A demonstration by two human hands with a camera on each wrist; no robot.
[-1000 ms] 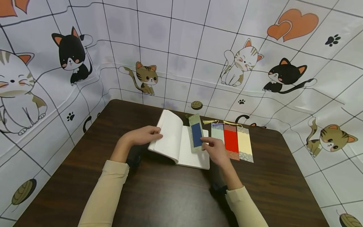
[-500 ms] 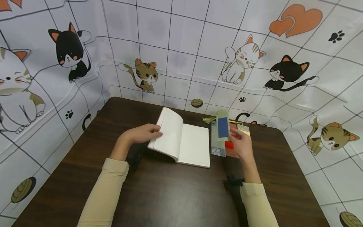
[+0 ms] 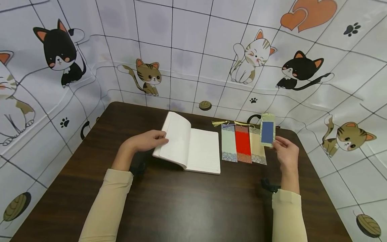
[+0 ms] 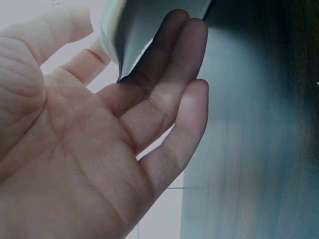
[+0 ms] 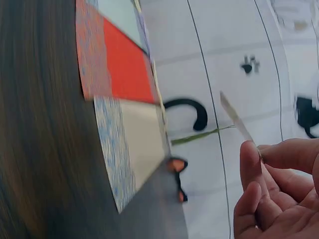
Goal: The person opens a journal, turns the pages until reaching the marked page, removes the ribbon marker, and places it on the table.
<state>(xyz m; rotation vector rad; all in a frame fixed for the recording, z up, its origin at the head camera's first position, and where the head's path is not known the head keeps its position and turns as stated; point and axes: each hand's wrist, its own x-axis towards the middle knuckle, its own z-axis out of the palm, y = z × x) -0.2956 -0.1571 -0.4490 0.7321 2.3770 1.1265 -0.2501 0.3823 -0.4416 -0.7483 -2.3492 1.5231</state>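
My left hand (image 3: 144, 142) props the open notebook's (image 3: 193, 148) raised pages, fingers nearly straight. Right of the notebook, past three bookmarks (image 3: 243, 144), my right hand (image 3: 285, 152) pinches the blue bookmark (image 3: 267, 133) by its lower edge; it feels light, thin and bendy, I judge.

A dark brown wooden table (image 3: 187, 205) stood against a white, black-gridded backdrop (image 3: 193, 37) printed with cartoon cats, orange hearts, paw prints and balls of yarn. On the table's far right part three bookmarks lay flat side by side, edges touching: a pale green bookmark (image 3: 228, 143) on the left, a red bookmark (image 3: 243, 144) in the middle and a cream bookmark (image 3: 257, 148) on the right. Yellow tassels (image 3: 220, 123) trailed from their far ends toward the backdrop.
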